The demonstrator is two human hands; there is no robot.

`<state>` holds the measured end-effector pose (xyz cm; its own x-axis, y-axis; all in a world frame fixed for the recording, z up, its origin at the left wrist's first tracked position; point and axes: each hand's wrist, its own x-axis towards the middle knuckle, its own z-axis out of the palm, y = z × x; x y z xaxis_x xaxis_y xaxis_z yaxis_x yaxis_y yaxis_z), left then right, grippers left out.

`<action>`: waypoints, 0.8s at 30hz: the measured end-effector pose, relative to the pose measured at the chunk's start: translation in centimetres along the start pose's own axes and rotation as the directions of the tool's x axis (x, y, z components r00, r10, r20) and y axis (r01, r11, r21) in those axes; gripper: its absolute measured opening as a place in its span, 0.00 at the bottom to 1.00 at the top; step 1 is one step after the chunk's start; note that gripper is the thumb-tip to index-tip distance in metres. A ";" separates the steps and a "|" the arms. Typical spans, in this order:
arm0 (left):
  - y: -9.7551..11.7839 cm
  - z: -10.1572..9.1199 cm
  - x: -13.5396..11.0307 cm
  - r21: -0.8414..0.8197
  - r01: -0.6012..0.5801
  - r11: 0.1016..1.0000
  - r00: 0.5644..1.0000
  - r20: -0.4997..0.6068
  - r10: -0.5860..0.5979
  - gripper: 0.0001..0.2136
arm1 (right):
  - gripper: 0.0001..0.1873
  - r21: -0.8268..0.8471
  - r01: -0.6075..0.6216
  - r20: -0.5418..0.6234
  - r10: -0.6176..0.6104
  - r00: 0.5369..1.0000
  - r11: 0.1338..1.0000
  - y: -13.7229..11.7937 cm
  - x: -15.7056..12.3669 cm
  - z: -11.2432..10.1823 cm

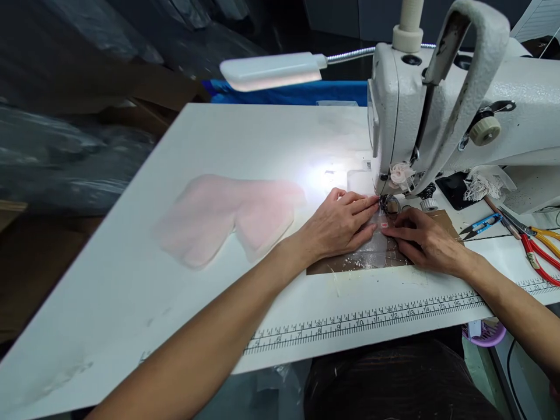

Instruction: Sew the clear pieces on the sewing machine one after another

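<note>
My left hand (pixel 343 224) lies flat with fingers stretched toward the presser foot (pixel 383 205) of a white sewing machine (pixel 441 111). Its fingertips rest on a thin, see-through white piece of fabric (pixel 371 252). On the other side of the foot, my right hand (pixel 426 240) has its fingers curled, with thumb and forefinger pinched at the fabric's edge beside a small pinkish-red mark (pixel 384 225). Under both hands is a brown plate (pixel 336 265). The needle point is hidden by fingers and foot.
Pale pink fabric pieces (pixel 219 210) lie on the white table (pixel 153 309) at left. A lamp (pixel 273 71) lights the sewing area. At right are blue thread snips (pixel 481 225), red-handled scissors (pixel 536 256) and white lace (pixel 485 185). A printed ruler (pixel 371 322) follows the front edge.
</note>
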<state>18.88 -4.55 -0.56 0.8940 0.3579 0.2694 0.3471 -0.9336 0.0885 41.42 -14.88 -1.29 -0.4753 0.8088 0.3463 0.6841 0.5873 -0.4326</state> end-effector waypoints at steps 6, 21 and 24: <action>0.1 0.0 0.0 -0.004 0.006 1.000 1.000 -0.005 -0.006 0.18 | 0.17 0.008 -0.010 -0.003 0.010 1.000 1.000 0.1 0.0 0.1; 0.3 0.1 0.1 0.021 0.020 1.000 1.000 0.003 -0.020 0.18 | 0.17 -0.012 -0.022 -0.008 0.022 1.000 1.000 -0.1 0.1 0.0; 0.1 0.2 0.0 0.025 -0.002 1.000 1.000 -0.016 0.002 0.19 | 0.17 -0.019 -0.009 -0.019 0.009 1.000 1.000 0.0 0.1 0.1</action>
<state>18.97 -4.68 -0.79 0.8902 0.3559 0.2845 0.3526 -0.9335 0.0645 41.33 -14.85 -1.30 -0.4586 0.8134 0.3579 0.6987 0.5789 -0.4204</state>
